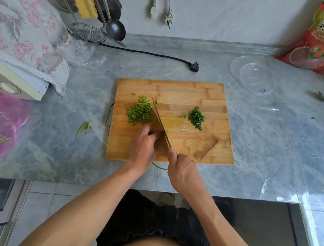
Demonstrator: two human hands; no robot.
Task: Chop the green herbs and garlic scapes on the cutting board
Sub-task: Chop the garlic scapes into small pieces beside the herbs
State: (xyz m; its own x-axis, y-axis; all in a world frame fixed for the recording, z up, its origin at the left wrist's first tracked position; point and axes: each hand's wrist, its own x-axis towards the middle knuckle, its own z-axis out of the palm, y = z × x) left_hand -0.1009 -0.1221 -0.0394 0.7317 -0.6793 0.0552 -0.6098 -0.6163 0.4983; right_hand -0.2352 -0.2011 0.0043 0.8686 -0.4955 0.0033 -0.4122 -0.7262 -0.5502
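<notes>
Board: wooden cutting board (195, 147) lies flat mid-bench, near the front edge of the grey marbled bench (255, 154).
Garlic scapes: heap of short cut garlic scapes (140, 112) on the board's left half, a few strays just beyond it on the far side.
Herbs: smaller, darker pile of finely cut green herbs (196, 118) on the board's right half, well apart from the scapes.
Knife: knife (161, 122) seen edge-on, blade running from the near handle out to the far left, its tip just beside the scape heap.
Right hand: right hand (181, 170) grips the knife handle, fingers wrapped round it, forefinger lying forward toward the blade.
Left hand: left hand (144, 147) rests on the board at the near edge of the scape heap, fingers curled under and bunched close to the blade; a ring shows on one finger. It may be pinning a last stem.
Step in hand: looks like late chopping or gathering; both piles already read as cut small.
Next move: judged, either a few more cuts close to the knuckles, calling for fingertips tucked back, or sweeping the pieces together with the blade.
Hidden: whatever lies under the left hand; whether the edge touches the board; the knife handle, buried in the fist.
Off-board: a green trimmed scrap (84, 128) on the bench left of the board, and a thin green stem (159, 167) at its near edge, partly behind the wrists.
Far right: clear plastic bowl (252, 76), apparently empty.
</notes>
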